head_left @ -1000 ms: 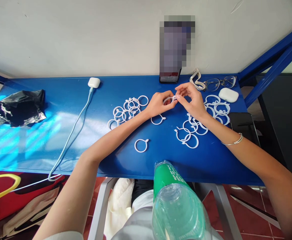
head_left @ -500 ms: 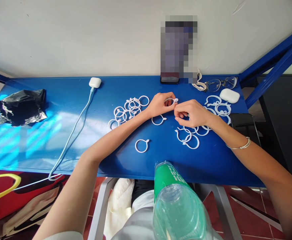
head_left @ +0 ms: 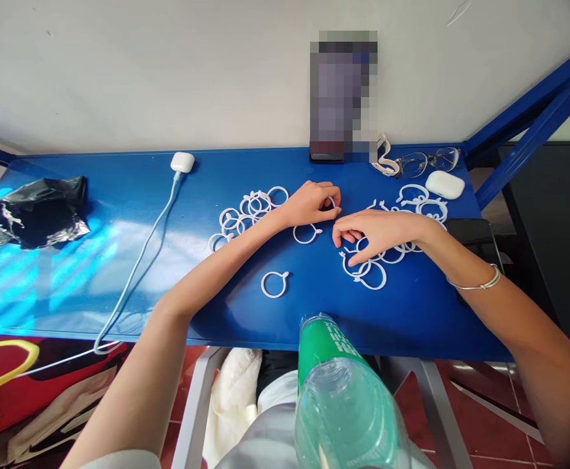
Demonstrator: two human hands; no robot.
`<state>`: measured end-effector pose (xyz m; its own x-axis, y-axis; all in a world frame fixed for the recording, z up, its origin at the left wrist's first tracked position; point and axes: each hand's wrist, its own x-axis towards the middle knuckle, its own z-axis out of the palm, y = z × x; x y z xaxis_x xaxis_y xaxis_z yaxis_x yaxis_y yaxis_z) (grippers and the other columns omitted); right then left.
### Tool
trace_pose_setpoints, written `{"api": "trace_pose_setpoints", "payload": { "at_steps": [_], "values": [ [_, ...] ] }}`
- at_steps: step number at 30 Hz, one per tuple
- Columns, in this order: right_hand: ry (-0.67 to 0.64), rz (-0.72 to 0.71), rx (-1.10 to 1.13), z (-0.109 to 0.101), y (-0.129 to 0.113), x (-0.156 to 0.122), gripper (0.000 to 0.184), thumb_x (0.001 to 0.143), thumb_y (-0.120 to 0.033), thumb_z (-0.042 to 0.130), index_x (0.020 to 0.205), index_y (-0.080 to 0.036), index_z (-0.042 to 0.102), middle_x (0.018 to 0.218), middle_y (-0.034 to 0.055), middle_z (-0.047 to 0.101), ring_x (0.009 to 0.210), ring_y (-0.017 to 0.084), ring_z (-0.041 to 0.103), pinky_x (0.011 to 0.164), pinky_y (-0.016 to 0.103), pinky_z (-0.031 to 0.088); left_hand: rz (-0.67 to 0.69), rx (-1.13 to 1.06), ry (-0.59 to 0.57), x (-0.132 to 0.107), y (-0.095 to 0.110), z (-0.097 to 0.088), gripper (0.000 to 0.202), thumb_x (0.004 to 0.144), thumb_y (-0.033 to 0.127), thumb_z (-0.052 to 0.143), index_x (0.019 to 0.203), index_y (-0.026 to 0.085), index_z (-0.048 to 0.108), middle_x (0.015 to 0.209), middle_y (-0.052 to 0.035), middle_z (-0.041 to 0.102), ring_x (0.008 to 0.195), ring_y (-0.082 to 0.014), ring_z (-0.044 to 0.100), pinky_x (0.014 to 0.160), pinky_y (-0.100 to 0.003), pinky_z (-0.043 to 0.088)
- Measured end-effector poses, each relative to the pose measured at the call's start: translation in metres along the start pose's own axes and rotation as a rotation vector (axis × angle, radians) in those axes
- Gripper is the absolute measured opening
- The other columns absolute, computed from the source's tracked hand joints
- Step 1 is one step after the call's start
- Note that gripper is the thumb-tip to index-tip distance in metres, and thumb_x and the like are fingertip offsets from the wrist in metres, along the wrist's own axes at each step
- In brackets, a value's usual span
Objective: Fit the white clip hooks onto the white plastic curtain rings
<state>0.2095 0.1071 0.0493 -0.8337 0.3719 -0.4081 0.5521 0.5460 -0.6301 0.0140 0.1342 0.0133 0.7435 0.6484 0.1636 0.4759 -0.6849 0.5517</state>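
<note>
My left hand (head_left: 309,204) is closed on a white plastic ring (head_left: 332,201), which shows only in part between the fingers. My right hand (head_left: 382,231) hovers low over several overlapping white rings (head_left: 385,277), its thumb apart from the curled fingers and nothing visible in its grasp. Another pile of white rings (head_left: 268,191) lies left of my left wrist. Just below that hand is a single ring (head_left: 305,243) with a small knob. One more ring (head_left: 264,284) lies alone nearer the front edge.
A clear bottle with a green label (head_left: 318,345) rises at the front edge. Around the blue table (head_left: 133,169) are a black plastic bag (head_left: 70,195), a white case on a cable (head_left: 182,162), a phone (head_left: 470,230), another white case (head_left: 445,185) and eyeglasses (head_left: 414,165).
My right hand has moved away from the ring in my left hand, down and slightly left over the right pile, and its fingers have loosened. The left hand keeps its ring, now turned.
</note>
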Motion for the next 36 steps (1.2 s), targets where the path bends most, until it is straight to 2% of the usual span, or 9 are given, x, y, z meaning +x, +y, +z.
{"api": "trace_pose_setpoints", "payload": {
  "at_steps": [5,10,14,19,23,26,29,32,36],
  "values": [
    [0.009,-0.006,0.045,0.001,0.002,0.002,0.011,0.078,-0.029,0.058,0.08,-0.019,0.063,0.071,0.0004,0.055,0.063,0.014,0.049,0.059,0.027,0.033,-0.004,0.152,-0.071,-0.001,0.004,0.0,0.022,0.085,0.029,0.052,0.068,0.016,0.059,0.084,-0.0076,0.063,0.07,-0.0172,0.056,0.066,-0.03,0.037],
    [0.091,0.033,0.238,0.0,0.009,0.003,0.013,0.08,-0.032,0.06,0.079,-0.019,0.061,0.066,-0.0009,0.055,0.06,0.012,0.05,0.057,0.026,0.036,0.02,0.254,-0.122,-0.003,0.008,-0.001,0.024,0.083,0.025,0.053,0.062,0.016,0.058,0.085,-0.0087,0.061,0.075,-0.0191,0.056,0.069,-0.032,0.036],
    [0.175,0.026,0.411,-0.001,0.02,0.005,0.015,0.078,-0.032,0.065,0.078,-0.018,0.058,0.07,-0.0014,0.056,0.059,0.01,0.048,0.055,0.024,0.037,0.034,0.27,-0.165,-0.006,0.01,-0.006,0.026,0.08,0.038,0.062,0.067,0.016,0.06,0.089,-0.0086,0.059,0.083,-0.0219,0.056,0.072,-0.032,0.036],
    [0.288,0.045,0.708,-0.001,0.027,0.009,0.016,0.078,-0.029,0.068,0.078,-0.018,0.056,0.068,-0.0005,0.059,0.06,0.01,0.051,0.051,0.021,0.038,0.005,0.269,-0.31,-0.009,0.012,-0.017,0.04,0.073,0.056,0.068,0.08,0.017,0.061,0.1,-0.0084,0.057,0.094,-0.0261,0.055,0.079,-0.032,0.036],
    [0.369,0.023,0.918,-0.002,0.026,0.01,0.018,0.077,-0.027,0.069,0.076,-0.017,0.054,0.069,0.0012,0.061,0.059,0.01,0.053,0.047,0.019,0.038,-0.073,0.284,-0.461,-0.011,0.019,-0.031,0.035,0.074,0.048,0.069,0.09,0.018,0.06,0.107,-0.0075,0.056,0.099,-0.0258,0.054,0.079,-0.031,0.036],
    [0.409,0.003,0.991,-0.001,0.025,0.012,0.018,0.077,-0.024,0.069,0.075,-0.016,0.053,0.067,0.001,0.06,0.057,0.009,0.052,0.046,0.019,0.038,-0.121,0.328,-0.582,-0.014,0.028,-0.042,0.03,0.075,0.038,0.068,0.097,0.019,0.059,0.112,-0.0066,0.055,0.104,-0.0249,0.053,0.079,-0.03,0.037],
    [0.468,-0.033,1.035,0.0,0.025,0.014,0.018,0.078,-0.022,0.068,0.075,-0.016,0.052,0.065,0.0007,0.059,0.056,0.009,0.051,0.045,0.018,0.038,-0.195,0.374,-0.652,-0.017,0.035,-0.051,0.029,0.076,0.031,0.067,0.101,0.021,0.059,0.116,-0.0057,0.056,0.108,-0.0247,0.052,0.081,-0.029,0.039],
    [0.53,-0.068,1.064,0.002,0.024,0.016,0.018,0.079,-0.024,0.068,0.076,-0.017,0.051,0.065,0.0004,0.059,0.055,0.009,0.051,0.047,0.019,0.039,-0.227,0.393,-0.591,-0.018,0.039,-0.05,0.024,0.082,0.033,0.062,0.102,0.021,0.06,0.113,-0.0058,0.059,0.107,-0.0245,0.055,0.085,-0.031,0.04],
    [0.603,-0.07,1.092,0.004,0.024,0.019,0.023,0.078,-0.029,0.069,0.073,-0.018,0.049,0.065,0.0002,0.058,0.057,0.01,0.05,0.049,0.021,0.04,-0.256,0.417,-0.215,-0.011,0.039,-0.033,0.03,0.089,0.041,0.054,0.106,0.016,0.057,0.105,-0.0101,0.064,0.099,-0.0258,0.061,0.084,-0.033,0.042]
  ]
}}
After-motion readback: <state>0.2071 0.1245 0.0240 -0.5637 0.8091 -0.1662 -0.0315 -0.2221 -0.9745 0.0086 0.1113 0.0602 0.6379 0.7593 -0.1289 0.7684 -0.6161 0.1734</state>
